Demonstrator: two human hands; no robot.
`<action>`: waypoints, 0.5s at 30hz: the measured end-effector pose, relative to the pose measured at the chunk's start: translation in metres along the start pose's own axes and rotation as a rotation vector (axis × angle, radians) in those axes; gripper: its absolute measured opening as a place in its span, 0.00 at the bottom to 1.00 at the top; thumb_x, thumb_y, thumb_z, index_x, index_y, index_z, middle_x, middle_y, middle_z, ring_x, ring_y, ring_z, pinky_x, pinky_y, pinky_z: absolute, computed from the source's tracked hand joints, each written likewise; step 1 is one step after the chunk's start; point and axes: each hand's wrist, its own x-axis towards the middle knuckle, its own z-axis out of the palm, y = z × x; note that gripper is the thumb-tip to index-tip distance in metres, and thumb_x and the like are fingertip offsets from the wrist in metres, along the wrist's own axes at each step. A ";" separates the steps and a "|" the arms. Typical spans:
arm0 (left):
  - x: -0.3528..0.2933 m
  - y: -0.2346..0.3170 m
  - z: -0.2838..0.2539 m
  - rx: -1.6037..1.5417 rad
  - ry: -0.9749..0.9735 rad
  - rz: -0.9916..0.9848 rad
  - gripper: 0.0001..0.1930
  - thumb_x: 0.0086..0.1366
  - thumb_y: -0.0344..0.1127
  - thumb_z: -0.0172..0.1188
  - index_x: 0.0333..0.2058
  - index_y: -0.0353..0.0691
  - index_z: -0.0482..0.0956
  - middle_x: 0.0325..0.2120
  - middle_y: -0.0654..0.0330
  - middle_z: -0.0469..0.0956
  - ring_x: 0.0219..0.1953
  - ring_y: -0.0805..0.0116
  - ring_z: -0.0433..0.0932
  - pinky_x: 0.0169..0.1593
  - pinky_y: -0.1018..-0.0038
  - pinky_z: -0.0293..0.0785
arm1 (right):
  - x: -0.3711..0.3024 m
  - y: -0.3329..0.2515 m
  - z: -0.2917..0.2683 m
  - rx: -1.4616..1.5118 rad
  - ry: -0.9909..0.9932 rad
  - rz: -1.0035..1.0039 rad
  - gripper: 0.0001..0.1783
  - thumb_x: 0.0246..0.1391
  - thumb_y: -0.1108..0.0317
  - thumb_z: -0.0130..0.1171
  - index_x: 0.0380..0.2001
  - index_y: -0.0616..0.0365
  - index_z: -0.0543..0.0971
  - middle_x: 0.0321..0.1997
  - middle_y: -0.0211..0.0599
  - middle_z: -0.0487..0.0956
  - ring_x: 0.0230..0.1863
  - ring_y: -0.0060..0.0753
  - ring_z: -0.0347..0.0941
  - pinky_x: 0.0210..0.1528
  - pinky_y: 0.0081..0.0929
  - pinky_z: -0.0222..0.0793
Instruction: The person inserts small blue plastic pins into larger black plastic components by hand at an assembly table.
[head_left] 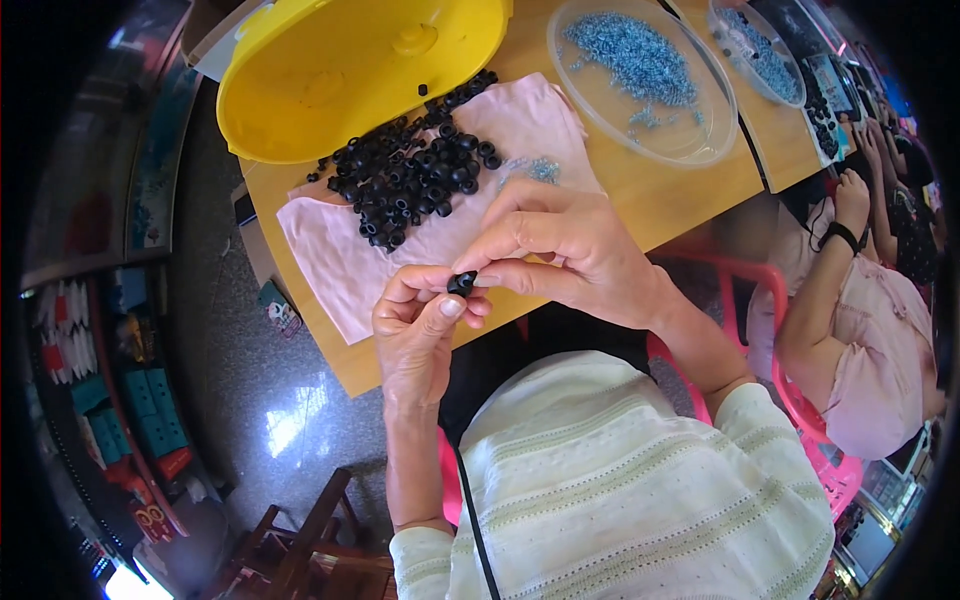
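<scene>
Over the near edge of the table, my left hand (418,312) pinches a small glossy black hollow piece (461,284) between thumb and fingers. From the right, my right hand (570,250) is closed at the same piece, thumb and index fingertips pressed against its upper right side. Whether anything tiny sits between those fingertips is hidden. Just beyond my hands, a heap of similar black hollow pieces (425,175) lies on a pale pink cloth (330,265). Beside the heap, partly behind my right hand, is a little pile of light blue bead-like bits (541,171).
A yellow plastic basin (290,85) lies tipped beyond the heap. A clear oval tray (690,150) of blue bits stands at the table's (720,200) far right, with a second tray (768,60) beyond. Another person's arm (815,300) is at right, near a pink chair (735,270).
</scene>
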 end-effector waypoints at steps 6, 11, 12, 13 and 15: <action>-0.002 0.000 0.001 -0.018 0.002 -0.020 0.09 0.59 0.24 0.62 0.39 0.32 0.74 0.34 0.49 0.81 0.32 0.64 0.82 0.36 0.73 0.80 | -0.003 -0.005 -0.001 -0.143 -0.030 -0.028 0.10 0.48 0.79 0.64 0.36 0.58 0.83 0.33 0.33 0.77 0.33 0.30 0.74 0.34 0.23 0.70; -0.001 0.000 0.004 -0.103 0.004 -0.107 0.07 0.61 0.26 0.61 0.38 0.37 0.76 0.35 0.52 0.81 0.37 0.63 0.81 0.41 0.71 0.79 | -0.007 -0.006 0.004 -0.203 0.033 -0.074 0.14 0.43 0.76 0.68 0.37 0.58 0.82 0.33 0.34 0.77 0.33 0.32 0.75 0.34 0.25 0.71; -0.002 0.000 0.006 -0.101 0.004 -0.106 0.07 0.61 0.26 0.61 0.38 0.37 0.76 0.35 0.52 0.81 0.37 0.63 0.81 0.41 0.71 0.79 | -0.008 -0.006 0.006 -0.256 0.063 -0.108 0.16 0.41 0.75 0.69 0.38 0.57 0.82 0.34 0.34 0.77 0.33 0.33 0.76 0.33 0.26 0.72; -0.002 0.000 0.011 -0.116 0.029 -0.122 0.07 0.61 0.26 0.61 0.38 0.38 0.76 0.36 0.52 0.81 0.39 0.63 0.81 0.43 0.70 0.78 | -0.007 -0.006 0.008 -0.255 0.064 -0.110 0.16 0.41 0.75 0.69 0.38 0.57 0.82 0.34 0.34 0.77 0.33 0.33 0.76 0.33 0.26 0.72; -0.002 0.001 0.014 -0.166 0.033 -0.160 0.06 0.62 0.27 0.61 0.37 0.41 0.77 0.38 0.53 0.80 0.43 0.62 0.80 0.50 0.66 0.76 | -0.008 -0.007 0.011 -0.375 0.106 -0.176 0.20 0.35 0.76 0.70 0.38 0.56 0.81 0.34 0.33 0.77 0.33 0.35 0.76 0.34 0.27 0.73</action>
